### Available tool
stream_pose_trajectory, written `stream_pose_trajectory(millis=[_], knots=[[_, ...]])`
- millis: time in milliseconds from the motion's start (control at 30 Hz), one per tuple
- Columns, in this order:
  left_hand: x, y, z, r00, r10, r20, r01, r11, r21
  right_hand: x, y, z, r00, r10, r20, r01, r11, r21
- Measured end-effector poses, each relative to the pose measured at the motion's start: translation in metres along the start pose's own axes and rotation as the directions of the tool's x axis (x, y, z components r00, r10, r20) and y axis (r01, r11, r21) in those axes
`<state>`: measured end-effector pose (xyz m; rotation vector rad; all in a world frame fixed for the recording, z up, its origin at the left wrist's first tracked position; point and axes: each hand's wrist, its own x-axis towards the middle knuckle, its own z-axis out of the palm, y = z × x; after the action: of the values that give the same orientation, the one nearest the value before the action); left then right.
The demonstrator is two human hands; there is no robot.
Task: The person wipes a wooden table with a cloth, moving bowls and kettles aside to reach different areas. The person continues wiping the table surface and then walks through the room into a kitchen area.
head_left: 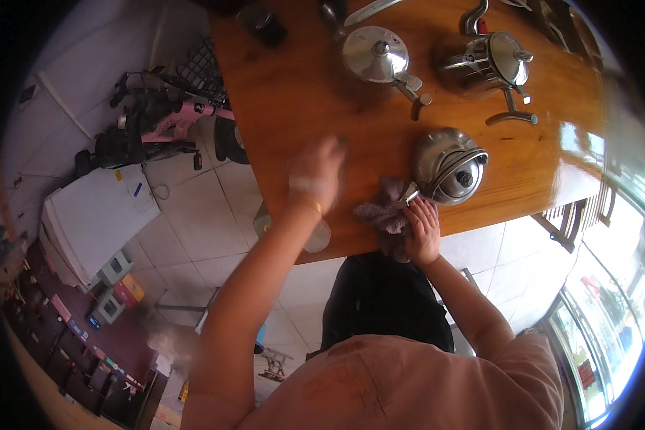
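Observation:
My left hand is over the left part of the wooden table, smeared by motion, so its fingers do not read clearly. Close to the table's front edge, my right hand is closed on a crumpled purple-grey cloth. Its fingertips reach the short spout of a round steel kettle. That kettle stands upright, its lid with a dark knob facing me and its bail handle folded down around the lid. Part of the cloth is hidden under the right hand.
Farther back on the wooden table stand two steel teapots, one in the middle and one at the right. A dark cup is at the far left. Clear glassware is beside my left forearm. A pink bike stands left.

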<state>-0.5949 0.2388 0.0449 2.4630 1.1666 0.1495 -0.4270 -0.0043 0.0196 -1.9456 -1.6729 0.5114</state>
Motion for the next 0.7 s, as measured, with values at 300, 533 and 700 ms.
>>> stream_pose_trajectory(millis=[300, 533, 700], knots=[[0.044, -0.012, 0.019, 0.993, -0.112, -0.036, 0.099, 0.964, -0.247, -0.001, -0.005, 0.007, 0.999, 0.027, -0.025, -0.028, 1.0, -0.008], [0.049, 0.009, 0.037, 0.983, 0.055, -0.172, -0.071, 0.994, -0.087, 0.003, -0.01, 0.01, 0.996, 0.059, -0.073, -0.059, 0.998, 0.003], [0.085, 0.025, 0.045, 0.983, 0.054, -0.178, -0.066, 0.996, -0.067, 0.004, -0.01, 0.008, 0.996, 0.042, -0.078, -0.042, 0.999, 0.002]])
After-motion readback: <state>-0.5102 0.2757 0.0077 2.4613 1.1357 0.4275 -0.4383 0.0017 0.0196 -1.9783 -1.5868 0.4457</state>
